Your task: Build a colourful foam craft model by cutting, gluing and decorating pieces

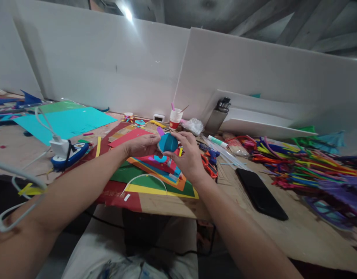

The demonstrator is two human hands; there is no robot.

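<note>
Between my two hands is a small round blue paper piece (168,143) with a pale rim, raised above the stacked paper. My left hand (143,145) pinches its left edge, while my right hand (190,155) grips the right side with fingers over the top and thumb below. A purple strip (160,131) shows at its upper left; I cannot tell whether it is attached. Below lie sheets of coloured paper, with a green sheet (131,173) and a yellow one (181,193) showing. A thin pale curved strip (146,175) rests on them.
On the right are a black phone (261,193), a heap of pipe cleaners (297,159) and orange-handled scissors (209,168). Paper cups (176,118), a bottle (217,116) and a glue stick (217,142) stand or lie behind. A blue power strip (69,155) with cables sits left.
</note>
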